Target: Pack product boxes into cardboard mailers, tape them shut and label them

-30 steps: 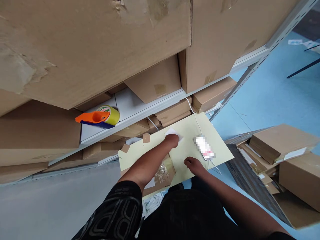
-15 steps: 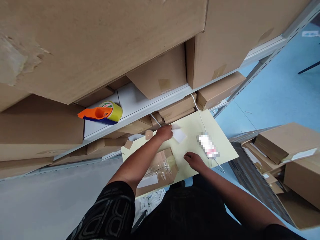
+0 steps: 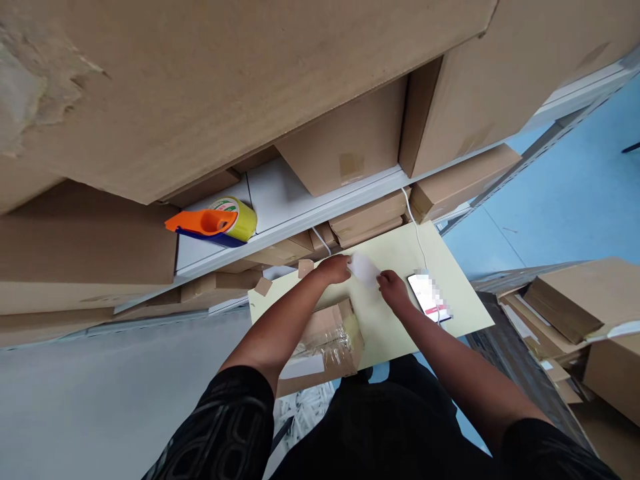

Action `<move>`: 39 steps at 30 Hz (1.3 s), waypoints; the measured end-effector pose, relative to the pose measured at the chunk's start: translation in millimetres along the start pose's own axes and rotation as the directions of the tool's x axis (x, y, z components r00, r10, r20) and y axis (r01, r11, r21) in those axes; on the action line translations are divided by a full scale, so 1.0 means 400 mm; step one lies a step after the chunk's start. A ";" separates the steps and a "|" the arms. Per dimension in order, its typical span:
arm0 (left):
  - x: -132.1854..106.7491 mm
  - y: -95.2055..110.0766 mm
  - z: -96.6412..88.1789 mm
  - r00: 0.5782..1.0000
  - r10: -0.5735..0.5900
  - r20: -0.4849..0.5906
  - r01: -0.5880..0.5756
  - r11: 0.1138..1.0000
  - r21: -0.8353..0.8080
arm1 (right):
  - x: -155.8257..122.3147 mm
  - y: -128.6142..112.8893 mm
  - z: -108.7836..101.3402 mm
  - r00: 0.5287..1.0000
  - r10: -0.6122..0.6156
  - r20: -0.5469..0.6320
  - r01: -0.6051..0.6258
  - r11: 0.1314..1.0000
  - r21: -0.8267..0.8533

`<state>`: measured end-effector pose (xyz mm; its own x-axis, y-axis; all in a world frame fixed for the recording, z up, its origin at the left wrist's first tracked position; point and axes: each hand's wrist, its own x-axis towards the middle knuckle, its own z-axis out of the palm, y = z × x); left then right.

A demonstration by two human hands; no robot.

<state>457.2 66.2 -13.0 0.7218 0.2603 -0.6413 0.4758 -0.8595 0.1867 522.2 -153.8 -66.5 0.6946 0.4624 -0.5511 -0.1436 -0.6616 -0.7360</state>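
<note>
A small white slip of paper [image 3: 364, 269] is stretched between my two hands above the pale yellow board [image 3: 385, 327]. My left hand [image 3: 336, 269] pinches its left edge, and my right hand [image 3: 393, 291] grips its right edge, fingers closed. Below my left forearm lies a cardboard box [image 3: 345, 333] with clear tape over it and a white label. To the right of my right hand rests a phone [image 3: 429, 297] with a lit screen, partly blurred, and a white cable [image 3: 416, 223] running near it.
A tape dispenser [image 3: 215, 221] with a yellow roll sits on the white shelf [image 3: 280, 193], among large cartons [image 3: 250, 73] overhead. Two small cardboard pieces [image 3: 263, 287] lie at the board's left edge. Opened cartons [image 3: 575, 300] stand on the right.
My right hand has moved up and taken hold of the paper's right edge. The paper, held only by my left hand before, is now between both hands. The view has shifted slightly.
</note>
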 end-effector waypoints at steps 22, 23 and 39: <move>0.103 0.049 0.047 0.984 -0.139 -0.109 0.141 0.990 0.014 | -0.062 0.074 0.026 0.992 0.073 0.099 -0.082 0.993 0.088; 0.103 0.049 0.049 0.982 -0.151 -0.112 0.153 0.988 0.004 | -0.060 0.075 0.025 0.993 0.064 0.101 -0.075 0.991 0.114; 0.121 0.020 0.073 0.967 -0.232 -0.103 0.220 0.969 -0.115 | -0.041 0.072 0.018 0.991 0.100 0.091 -0.125 0.933 0.336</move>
<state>481.1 59.2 -64.3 0.6396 0.4968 -0.5866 0.6776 -0.7248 0.1250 501.7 -176.2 -81.4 0.6093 0.4460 -0.6556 -0.4582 -0.4767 -0.7502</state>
